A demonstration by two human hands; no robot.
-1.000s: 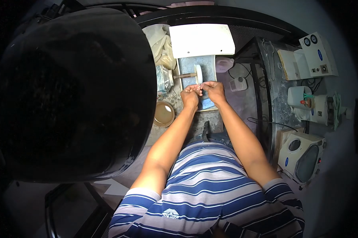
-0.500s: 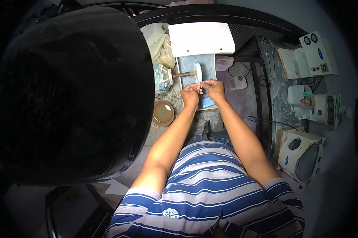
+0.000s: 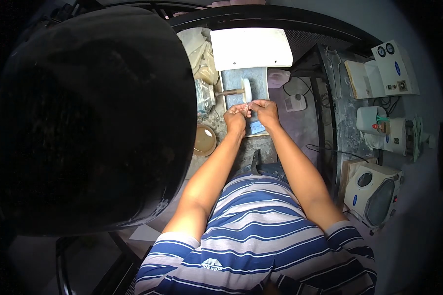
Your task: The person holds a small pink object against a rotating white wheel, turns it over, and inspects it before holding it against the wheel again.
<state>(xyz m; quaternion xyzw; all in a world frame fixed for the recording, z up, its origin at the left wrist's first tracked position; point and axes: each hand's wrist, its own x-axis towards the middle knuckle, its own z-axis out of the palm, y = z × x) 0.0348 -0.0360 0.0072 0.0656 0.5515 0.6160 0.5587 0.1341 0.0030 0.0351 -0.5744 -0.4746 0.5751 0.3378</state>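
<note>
Both hands pinch one tiny pale workpiece — too small to identify — just at 6 o'clock of the white disc-shaped buffing wheel on its metal spindle. The left hand and right hand close narrowly on its ends. It looks light, stiff and likely fragile — best gripped by its edges with fingertips.

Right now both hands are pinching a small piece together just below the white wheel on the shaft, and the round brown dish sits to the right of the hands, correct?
Not quite. The head view shows the left hand and right hand together at a small piece below the white wheel, but the round brown dish sits to the left of the hands.
</note>
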